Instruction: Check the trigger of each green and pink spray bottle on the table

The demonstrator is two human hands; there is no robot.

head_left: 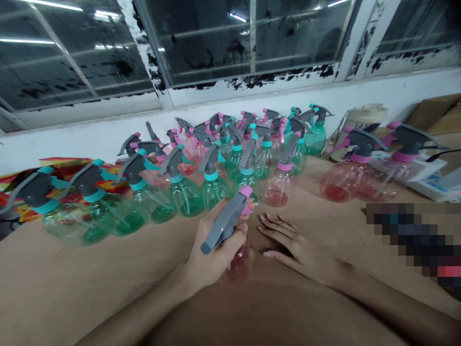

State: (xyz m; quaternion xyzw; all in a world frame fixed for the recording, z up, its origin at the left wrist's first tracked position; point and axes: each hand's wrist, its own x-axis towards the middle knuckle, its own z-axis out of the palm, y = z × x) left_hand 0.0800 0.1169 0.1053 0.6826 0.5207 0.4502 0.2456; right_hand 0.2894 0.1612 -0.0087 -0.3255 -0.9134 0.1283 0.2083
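My left hand (212, 250) is wrapped round the neck of a pink spray bottle (239, 264), which stands near the middle of the table. Its grey trigger head (225, 218) has a pink nozzle that points away from me. Just right of it, my right hand (293, 242) lies on the table with its fingers stretched out, holding nothing. Beyond my hands stand a pink spray bottle (279, 187) and a green spray bottle (187, 197), both with grey trigger heads. The lower part of the held bottle is partly covered by my fingers.
Several more green and pink spray bottles (266, 158) crowd the back of the wooden table (144, 288). At the right are two pink bottles (338, 180), a beige tub (367, 115) and a white device (428, 173). A colourful bag (82, 168) lies at the left.
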